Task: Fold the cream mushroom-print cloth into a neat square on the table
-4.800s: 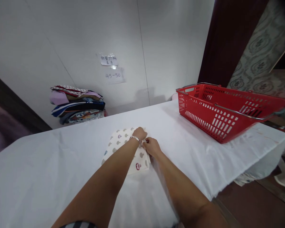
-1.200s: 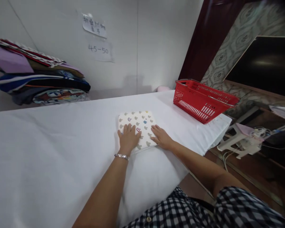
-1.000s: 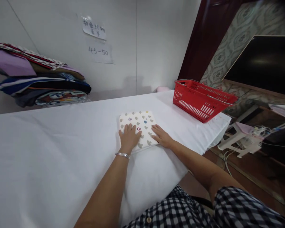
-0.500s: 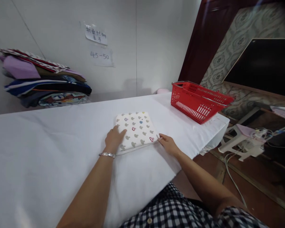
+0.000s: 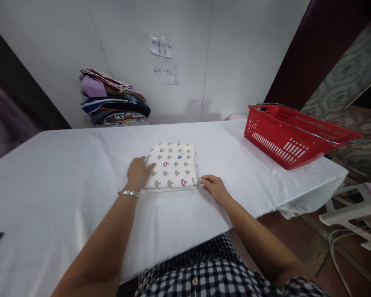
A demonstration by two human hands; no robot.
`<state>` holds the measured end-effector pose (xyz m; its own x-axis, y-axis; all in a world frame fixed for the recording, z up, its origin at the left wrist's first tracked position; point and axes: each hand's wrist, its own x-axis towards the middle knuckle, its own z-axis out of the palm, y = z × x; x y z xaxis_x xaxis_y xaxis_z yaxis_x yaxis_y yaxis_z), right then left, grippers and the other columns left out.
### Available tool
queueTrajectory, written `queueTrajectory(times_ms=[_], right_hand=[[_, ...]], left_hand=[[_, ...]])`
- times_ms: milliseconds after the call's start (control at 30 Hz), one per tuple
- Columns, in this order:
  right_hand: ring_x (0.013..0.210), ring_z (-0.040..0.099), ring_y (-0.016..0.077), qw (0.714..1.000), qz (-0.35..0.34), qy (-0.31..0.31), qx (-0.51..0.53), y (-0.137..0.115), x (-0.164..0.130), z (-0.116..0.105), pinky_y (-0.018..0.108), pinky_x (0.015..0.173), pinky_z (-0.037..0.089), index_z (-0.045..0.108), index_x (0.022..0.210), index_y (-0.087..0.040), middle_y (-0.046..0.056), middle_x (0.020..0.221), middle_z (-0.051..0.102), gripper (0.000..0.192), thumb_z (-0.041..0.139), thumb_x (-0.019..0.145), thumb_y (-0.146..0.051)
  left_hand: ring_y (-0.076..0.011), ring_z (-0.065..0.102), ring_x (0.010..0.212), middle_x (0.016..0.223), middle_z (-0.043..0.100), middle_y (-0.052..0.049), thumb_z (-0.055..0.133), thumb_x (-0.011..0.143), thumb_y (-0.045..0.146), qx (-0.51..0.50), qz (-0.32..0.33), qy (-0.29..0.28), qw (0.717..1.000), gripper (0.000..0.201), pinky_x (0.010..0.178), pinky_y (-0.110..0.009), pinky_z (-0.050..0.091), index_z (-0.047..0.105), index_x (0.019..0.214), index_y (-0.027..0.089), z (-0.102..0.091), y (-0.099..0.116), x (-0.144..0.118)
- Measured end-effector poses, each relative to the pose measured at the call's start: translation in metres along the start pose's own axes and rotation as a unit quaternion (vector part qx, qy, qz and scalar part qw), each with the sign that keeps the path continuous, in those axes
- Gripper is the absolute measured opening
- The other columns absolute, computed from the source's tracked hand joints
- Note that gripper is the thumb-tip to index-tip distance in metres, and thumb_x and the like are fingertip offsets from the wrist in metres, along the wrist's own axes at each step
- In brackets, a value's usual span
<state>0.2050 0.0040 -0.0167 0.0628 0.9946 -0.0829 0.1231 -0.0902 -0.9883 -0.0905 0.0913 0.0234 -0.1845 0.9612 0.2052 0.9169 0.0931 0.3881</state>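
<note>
folded mushroom-print cloth (image 5: 172, 166): flat, near-square, fold edge nearest | left hand (image 5: 137, 173): open, fingers resting on it | right hand (image 5: 214, 187): open, just beside, empty

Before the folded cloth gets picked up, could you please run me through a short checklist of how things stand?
1. Folded mushroom-print cloth lies flat and square on the white table cover: ok.
2. Left hand rests at the cloth's left edge, fingers on it: ok.
3. Right hand has contact with the cloth: not ok, it lies on the table cover just off the near right corner.
4. Either hand grips under the cloth: not ok, both lie open on top.
5. Red basket sits on the table to the right: ok; whether anything is inside, cannot tell.
6. Stack of folded clothes by the wall stands apart from the cloth: ok.
</note>
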Motion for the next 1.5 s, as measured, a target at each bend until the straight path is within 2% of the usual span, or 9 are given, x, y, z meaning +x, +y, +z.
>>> queueTrajectory(times_ms=[33,100,233,333,633,833,1067,1300,1500], right_hand=[[0.054,0.049,0.0103,1.000,-0.005,-0.007,0.005,0.000,0.001,0.000,0.023,0.054,0.037,0.066,0.082,-0.017,-0.002,0.065,0.060,0.024,0.061,0.068,-0.035],[0.053,0.049,0.0102,1.000,-0.010,-0.021,0.010,-0.001,0.003,0.000,0.023,0.053,0.038,0.065,0.077,-0.018,-0.002,0.067,0.061,0.020,0.060,0.067,-0.034],[0.052,0.049,0.0099,0.999,-0.032,-0.038,0.008,-0.004,0.004,0.003,0.023,0.052,0.039,0.064,0.076,-0.018,-0.002,0.065,0.061,0.019,0.059,0.068,-0.035],[0.050,0.048,0.0098,0.997,-0.057,-0.049,0.010,-0.003,0.004,0.006,0.023,0.052,0.039,0.064,0.076,-0.017,-0.003,0.061,0.058,0.020,0.060,0.068,-0.035],[0.048,0.046,0.0104,0.996,-0.065,-0.059,0.005,0.001,0.006,0.011,0.025,0.051,0.039,0.062,0.076,-0.019,-0.004,0.058,0.055,0.020,0.060,0.066,-0.036],[0.049,0.045,0.0111,0.993,-0.087,-0.070,-0.028,0.004,0.006,0.013,0.025,0.052,0.038,0.062,0.071,-0.020,-0.004,0.055,0.054,0.018,0.058,0.069,-0.037],[0.048,0.044,0.0102,0.995,-0.074,-0.070,-0.002,0.005,0.011,0.016,0.023,0.050,0.037,0.062,0.065,-0.020,-0.004,0.054,0.055,0.015,0.057,0.067,-0.034],[0.048,0.042,0.0089,0.992,-0.069,-0.101,0.034,0.000,0.007,0.018,0.022,0.050,0.036,0.062,0.068,-0.019,-0.005,0.056,0.055,0.012,0.056,0.066,-0.029],[0.051,0.045,0.0101,0.993,-0.085,-0.084,-0.011,0.003,0.008,0.018,0.023,0.052,0.038,0.062,0.069,-0.019,-0.005,0.057,0.055,0.011,0.053,0.068,-0.026]], left_hand=[[-0.0314,0.048,0.117,0.126,0.053,-0.015,0.050,0.084,0.042,0.005,0.031,0.050,0.998,0.047,0.095,-0.042,0.040,0.054,0.122,0.015,-0.001,0.009,-0.011],[-0.0279,0.050,0.113,0.118,0.058,-0.011,0.048,0.086,0.038,-0.025,0.106,0.067,0.992,0.036,0.097,-0.040,0.039,0.059,0.114,0.018,0.000,0.033,-0.036],[-0.0207,0.057,0.095,0.095,0.064,-0.005,0.055,0.084,0.036,-0.124,0.243,-0.030,0.962,0.019,0.087,-0.034,0.043,0.065,0.091,0.022,0.009,0.078,-0.080],[-0.0176,0.055,0.082,0.083,0.062,-0.003,0.061,0.080,0.035,-0.135,0.269,-0.058,0.952,0.015,0.078,-0.032,0.042,0.063,0.079,0.020,0.019,0.094,-0.098],[-0.0176,0.054,0.082,0.084,0.060,-0.003,0.063,0.079,0.031,-0.076,0.243,-0.028,0.967,0.013,0.071,-0.030,0.039,0.061,0.079,0.019,0.027,0.106,-0.108],[-0.0173,0.055,0.080,0.083,0.062,-0.003,0.058,0.080,0.024,-0.055,0.210,-0.031,0.976,0.009,0.071,-0.030,0.038,0.060,0.074,0.019,0.033,0.115,-0.110],[-0.0152,0.055,0.074,0.077,0.060,-0.002,0.053,0.078,0.021,-0.103,0.178,-0.037,0.978,0.012,0.066,-0.028,0.041,0.058,0.068,0.019,0.031,0.117,-0.108],[-0.0137,0.054,0.070,0.074,0.058,-0.001,0.053,0.077,0.021,-0.139,0.192,-0.049,0.970,0.011,0.064,-0.026,0.041,0.055,0.066,0.019,0.032,0.110,-0.110],[-0.0160,0.056,0.074,0.084,0.061,-0.002,0.057,0.077,0.041,-0.090,0.111,-0.050,0.988,0.022,0.063,-0.028,0.039,0.055,0.074,0.020,0.030,0.119,-0.102]])
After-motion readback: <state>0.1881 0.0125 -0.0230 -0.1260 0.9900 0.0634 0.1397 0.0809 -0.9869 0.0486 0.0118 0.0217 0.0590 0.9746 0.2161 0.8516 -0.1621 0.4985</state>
